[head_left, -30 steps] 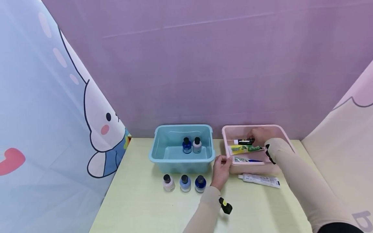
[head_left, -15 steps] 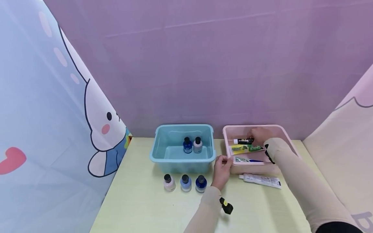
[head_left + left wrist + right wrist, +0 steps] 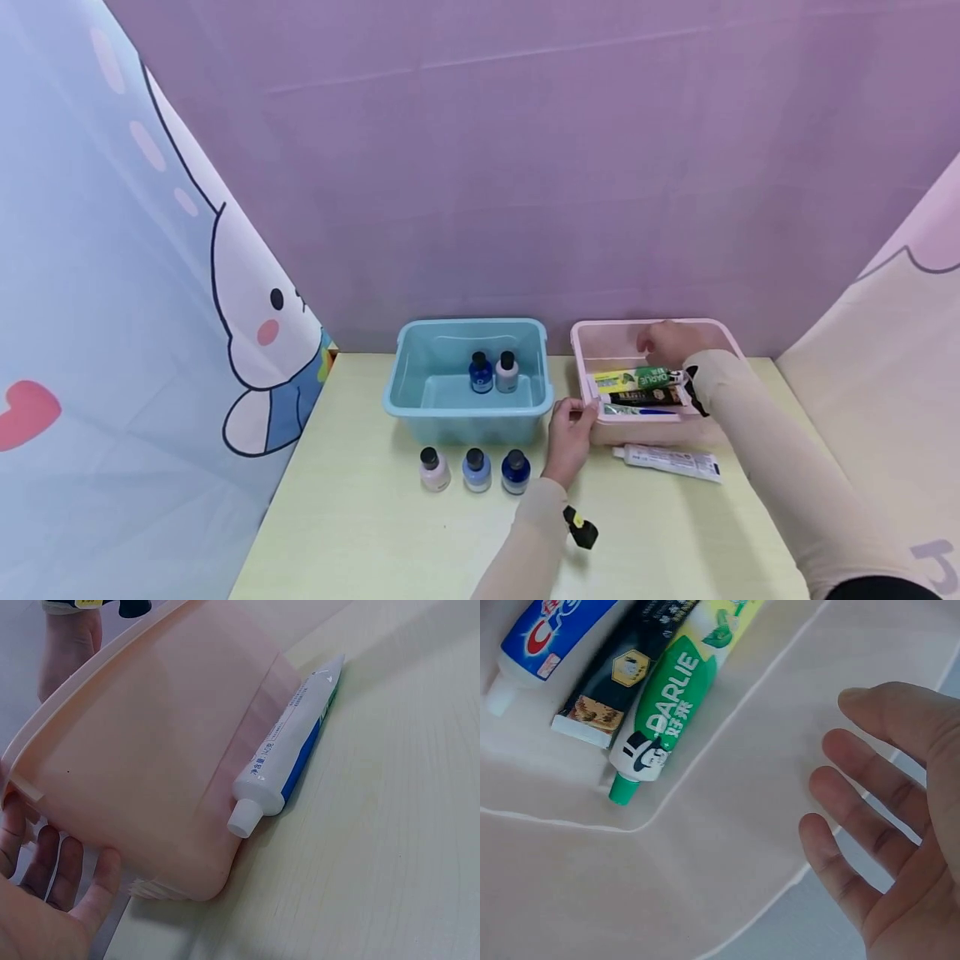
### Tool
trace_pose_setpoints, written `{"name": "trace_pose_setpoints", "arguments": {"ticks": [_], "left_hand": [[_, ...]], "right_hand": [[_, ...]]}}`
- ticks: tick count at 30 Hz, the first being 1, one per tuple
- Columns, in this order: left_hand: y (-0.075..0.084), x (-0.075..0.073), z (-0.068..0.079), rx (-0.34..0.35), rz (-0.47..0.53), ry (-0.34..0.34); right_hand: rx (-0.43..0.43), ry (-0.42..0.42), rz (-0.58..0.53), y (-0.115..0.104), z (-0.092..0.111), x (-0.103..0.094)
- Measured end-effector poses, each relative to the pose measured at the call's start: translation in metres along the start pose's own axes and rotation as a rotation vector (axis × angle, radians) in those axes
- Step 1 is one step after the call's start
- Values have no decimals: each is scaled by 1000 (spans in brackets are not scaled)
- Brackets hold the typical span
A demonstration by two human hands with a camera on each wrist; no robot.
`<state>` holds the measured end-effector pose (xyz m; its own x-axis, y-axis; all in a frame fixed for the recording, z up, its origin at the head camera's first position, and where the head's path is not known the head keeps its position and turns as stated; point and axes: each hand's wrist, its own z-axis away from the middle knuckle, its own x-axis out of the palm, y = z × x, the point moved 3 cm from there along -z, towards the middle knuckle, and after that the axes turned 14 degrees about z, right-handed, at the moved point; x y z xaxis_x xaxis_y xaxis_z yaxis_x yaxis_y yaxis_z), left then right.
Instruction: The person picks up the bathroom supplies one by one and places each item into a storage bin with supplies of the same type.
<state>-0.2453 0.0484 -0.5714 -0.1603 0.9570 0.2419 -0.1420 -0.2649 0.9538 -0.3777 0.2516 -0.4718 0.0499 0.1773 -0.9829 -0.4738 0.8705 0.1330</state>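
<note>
My left hand point(image 3: 567, 440) grips the near-left corner of the pink basket point(image 3: 637, 431) at its rim; in the left wrist view its fingers point(image 3: 67, 870) rest against the basket's outer side. Inside the basket lie three toothpaste tubes side by side: a yellow-green Darlie tube point(image 3: 679, 694), a black tube point(image 3: 622, 675) and a blue-and-white tube point(image 3: 551, 637). Above the basket's back part is my right hand point(image 3: 670, 342), its fingers spread and holding nothing, apart from the tubes. A white toothpaste tube point(image 3: 281, 746) lies on the table in front of the basket.
Left of the pink basket stands a blue basket point(image 3: 468, 427) with a dark blue bottle point(image 3: 481, 375) and a pale bottle point(image 3: 507, 375) inside. Three more bottles, pale pink point(image 3: 435, 472), light blue point(image 3: 476, 473) and dark blue point(image 3: 515, 475), stand before it. A purple curtain hangs behind.
The black tube has moved from behind the Darlie tube to its near side, between it and the blue-and-white tube. My right hand has come away from the tubes; the left stays put.
</note>
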Motion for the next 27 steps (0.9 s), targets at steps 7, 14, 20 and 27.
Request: {"name": "trace_pose_setpoints", "arguments": {"ticks": [7,14,20,27], "left_hand": [[-2,1,-1,-19,-5,-2],[-2,0,-1,-6,1,-9],[-3,-1,-1,-5,8,-14],[-4,-1,-1,-9,10,-16]], "right_hand": [[2,-2,-26,-2,6,-10],[14,31,-23,-9,17,-19],[-7,82,-11,-18,29,-27],[-52,242,30,-31,54,-37]]}}
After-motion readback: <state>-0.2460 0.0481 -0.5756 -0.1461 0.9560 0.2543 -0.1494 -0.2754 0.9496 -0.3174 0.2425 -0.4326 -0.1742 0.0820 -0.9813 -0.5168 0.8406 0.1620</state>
